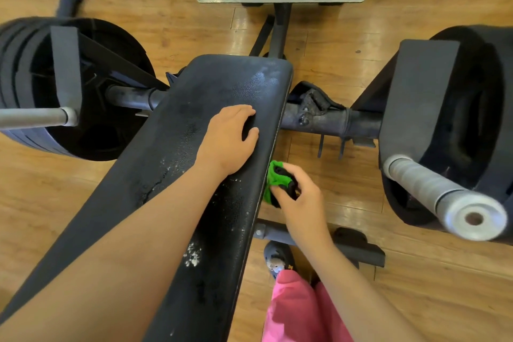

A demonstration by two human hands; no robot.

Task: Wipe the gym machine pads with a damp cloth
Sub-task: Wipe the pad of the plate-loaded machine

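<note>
small bunched green-and-black cloth point(273, 179), soft, light, judged damp, lies just below frame centre against the right edge of the long black vinyl pad point(219, 83), pinched by the right hand point(301, 200); left hand point(229, 139) rests loosely on the pad; best held wadded.

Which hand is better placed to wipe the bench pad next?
Right. The right hand grips the green cloth at the right edge of the pad. The left hand rests on top of the pad, holding nothing.
</note>
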